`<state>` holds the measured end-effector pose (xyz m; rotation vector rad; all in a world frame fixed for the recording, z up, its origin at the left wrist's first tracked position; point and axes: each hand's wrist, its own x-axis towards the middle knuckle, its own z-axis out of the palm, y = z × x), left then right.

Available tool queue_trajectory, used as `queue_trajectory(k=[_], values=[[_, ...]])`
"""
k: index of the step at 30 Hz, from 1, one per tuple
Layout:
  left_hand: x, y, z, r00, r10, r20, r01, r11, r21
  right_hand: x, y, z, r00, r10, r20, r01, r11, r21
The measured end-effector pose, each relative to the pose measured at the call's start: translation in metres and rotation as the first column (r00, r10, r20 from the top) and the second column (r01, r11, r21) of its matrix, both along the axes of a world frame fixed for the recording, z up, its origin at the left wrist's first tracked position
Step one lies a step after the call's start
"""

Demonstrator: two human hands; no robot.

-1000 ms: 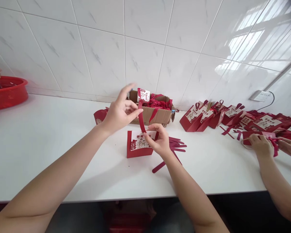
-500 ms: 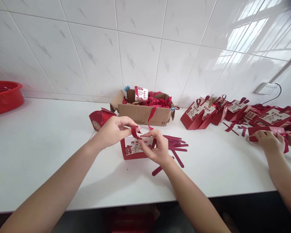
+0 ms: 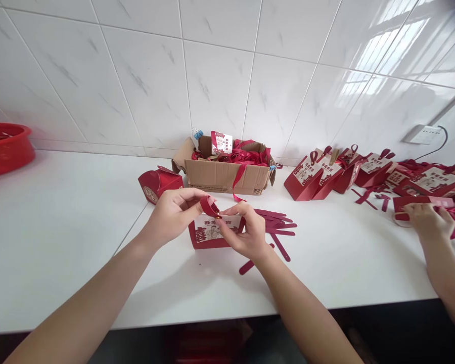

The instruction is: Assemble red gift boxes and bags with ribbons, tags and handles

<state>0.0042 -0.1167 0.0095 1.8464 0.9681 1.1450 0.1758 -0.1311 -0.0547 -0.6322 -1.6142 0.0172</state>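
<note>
A small red gift box (image 3: 197, 241) with a white printed label stands on the white table before me. Above its top edge a dark red strap (image 3: 210, 206) is bent into a loop. My left hand (image 3: 174, 215) is closed, pinching the loop between thumb and fingers. My right hand (image 3: 246, 228) is closed on the strap's lower end at the box top, where a small gold-coloured fastener shows by the fingertips. Several flat dark red straps (image 3: 278, 232) lie loose just right of the box. A second red box (image 3: 159, 184) sits behind my left hand.
A cardboard box (image 3: 227, 177) of red ribbons stands against the tiled wall. Finished-looking red boxes (image 3: 305, 177) with looped straps crowd the right. A co-worker's hands (image 3: 430, 220) hold a red box and ribbon at far right. A red basin (image 3: 9, 151) sits at far left.
My left hand has shifted slightly down and left, tilting the strap loop leftward. My right hand stays at the box top. The camera view has moved a little.
</note>
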Motion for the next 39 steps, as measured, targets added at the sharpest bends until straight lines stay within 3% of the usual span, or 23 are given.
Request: queue_trajectory(k=[8,16,24,34,39], values=[[-0.003,0.001,-0.005,1.0,-0.01,-0.008,0.01,1.0,0.021,-0.001,0.002,0.0,1.0,-0.013,0.011,0.012,1.0,0.018],[-0.005,0.003,-0.007,0.992,-0.117,-0.044,0.118,0.993,0.023,0.0,0.005,0.002,1.0,-0.023,0.002,0.023,0.996,0.085],[-0.006,0.003,-0.016,0.991,-0.111,-0.081,0.128,0.96,0.248,0.0,0.007,0.0,1.0,-0.018,0.011,0.017,0.998,0.062],[-0.008,0.003,-0.016,0.987,-0.106,-0.123,0.143,0.927,0.347,0.001,0.007,-0.001,1.0,-0.008,0.013,0.007,0.998,0.058],[-0.005,0.001,-0.016,0.988,-0.092,-0.124,0.127,0.944,0.304,0.0,0.006,0.001,1.0,0.003,0.016,-0.004,0.998,0.062]])
